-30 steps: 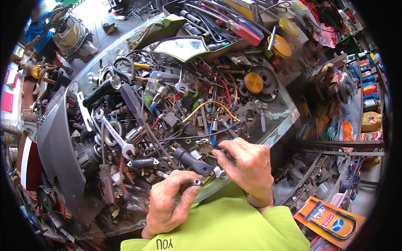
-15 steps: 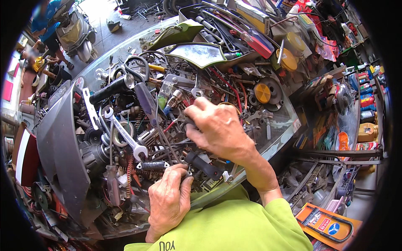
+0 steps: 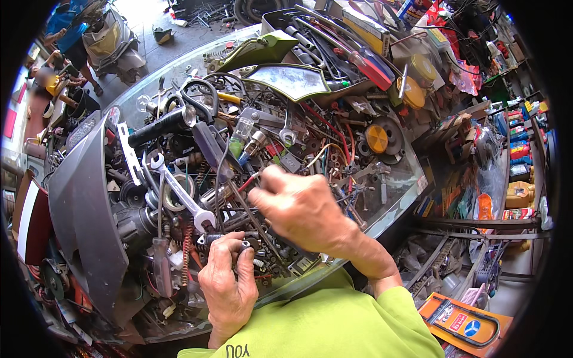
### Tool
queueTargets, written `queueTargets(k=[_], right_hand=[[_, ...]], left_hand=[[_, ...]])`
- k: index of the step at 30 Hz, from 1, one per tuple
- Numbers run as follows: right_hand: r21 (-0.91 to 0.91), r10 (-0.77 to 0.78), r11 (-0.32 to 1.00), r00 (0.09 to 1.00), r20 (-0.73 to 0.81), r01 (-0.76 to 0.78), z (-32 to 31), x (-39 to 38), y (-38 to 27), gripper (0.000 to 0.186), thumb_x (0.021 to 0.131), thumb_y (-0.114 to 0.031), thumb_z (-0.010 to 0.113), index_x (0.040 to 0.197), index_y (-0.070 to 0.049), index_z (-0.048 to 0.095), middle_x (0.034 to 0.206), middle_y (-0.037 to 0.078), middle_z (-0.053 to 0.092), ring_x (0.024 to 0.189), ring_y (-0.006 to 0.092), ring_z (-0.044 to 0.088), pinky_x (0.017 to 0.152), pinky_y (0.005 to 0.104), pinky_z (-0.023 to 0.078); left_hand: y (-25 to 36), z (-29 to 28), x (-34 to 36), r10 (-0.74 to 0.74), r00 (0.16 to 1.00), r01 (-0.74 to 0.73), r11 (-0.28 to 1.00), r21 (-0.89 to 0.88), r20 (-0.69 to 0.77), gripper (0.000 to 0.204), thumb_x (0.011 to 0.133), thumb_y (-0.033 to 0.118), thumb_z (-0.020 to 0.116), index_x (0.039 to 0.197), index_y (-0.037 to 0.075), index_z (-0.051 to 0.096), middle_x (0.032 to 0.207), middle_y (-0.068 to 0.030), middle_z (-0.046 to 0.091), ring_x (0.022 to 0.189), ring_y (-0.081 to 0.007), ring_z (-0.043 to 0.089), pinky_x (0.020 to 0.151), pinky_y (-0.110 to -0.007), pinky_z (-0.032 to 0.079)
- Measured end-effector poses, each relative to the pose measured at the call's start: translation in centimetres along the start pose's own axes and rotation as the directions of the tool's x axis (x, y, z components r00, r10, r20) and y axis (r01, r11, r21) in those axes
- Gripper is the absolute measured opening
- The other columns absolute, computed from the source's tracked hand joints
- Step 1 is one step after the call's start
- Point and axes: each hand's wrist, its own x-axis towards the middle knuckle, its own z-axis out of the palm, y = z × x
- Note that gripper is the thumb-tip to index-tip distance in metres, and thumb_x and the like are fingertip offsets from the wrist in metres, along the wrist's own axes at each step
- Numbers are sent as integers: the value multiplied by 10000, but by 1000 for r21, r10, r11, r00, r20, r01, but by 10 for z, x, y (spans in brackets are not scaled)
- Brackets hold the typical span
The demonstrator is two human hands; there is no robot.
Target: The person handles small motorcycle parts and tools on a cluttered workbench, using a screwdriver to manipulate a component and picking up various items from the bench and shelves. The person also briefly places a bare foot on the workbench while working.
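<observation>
My left hand point(image 3: 227, 286) is closed near the table's front edge, pinching a small dark round metal part point(image 3: 245, 245) between thumb and forefinger. Over the middle of a heap of tools and loose parts, my right hand point(image 3: 310, 212) is smeared by motion. Its fingers bend down towards the heap, and their tips are partly hidden. A combination wrench point(image 3: 184, 194) lies on the heap just beyond my left hand. Farther out lies a black cylinder point(image 3: 161, 128). Another wrench point(image 3: 287, 128) rests past my right hand.
The glass tabletop point(image 3: 391, 194) carries the heap. A grey plastic panel point(image 3: 80, 209) stands along its left side; a green-edged mirror-like piece point(image 3: 289, 80) lies at the back. Bottles point(image 3: 520, 194) fill shelves at right. Two people and a scooter point(image 3: 110, 42) are at far left.
My right hand has come nearer and a little left, uncovering pliers-like pieces and cables behind it. The black piece that lay between my hands is out of sight. My left hand has shifted slightly left.
</observation>
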Motion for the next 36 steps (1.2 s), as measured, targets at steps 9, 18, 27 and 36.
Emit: queueTargets(k=[9, 18, 27, 36], right_hand=[[-231, 61, 973, 946, 317, 15, 10, 17, -10, 124, 814, -104, 630, 891, -10, 651, 880, 128, 638, 692, 235, 701, 538, 350, 538], [118, -167, 982, 968, 188, 146, -13, 10, 22, 167, 783, -160, 694, 817, -55, 569, 779, 85, 613, 660, 290, 665, 566, 410, 529], [882, 275, 333, 929, 248, -334, -39, 10, 41, 144, 829, -88, 712, 896, 17, 639, 701, -1, 638, 614, 45, 573, 533, 245, 477], [876, 253, -76, 840, 480, -477, -54, 16, 55, 272, 897, -125, 703, 1093, 50, 629, 821, 58, 707, 571, 78, 630, 456, 225, 455]], left_hand=[[4, -1, 2, 1, 998, -3, 999, 32, 58, 143, 892, 22, 682, 977, -25, 577, 1016, -192, 672, 787, -338, 655, 670, -385, 520], [4, 1, 0, -24, 998, 24, 1000, -6, 57, 147, 880, 8, 690, 968, -24, 576, 1001, -191, 668, 738, -327, 647, 639, -377, 518], [2, 4, 1, 20, 997, -23, 999, 37, 69, 143, 895, 38, 688, 967, -22, 580, 1007, -188, 670, 700, -301, 633, 607, -361, 509], [5, 3, -5, 19, 991, -4, 994, -109, 136, 170, 893, 33, 704, 993, -31, 582, 1017, -179, 680, 674, -241, 634, 612, -326, 514]])
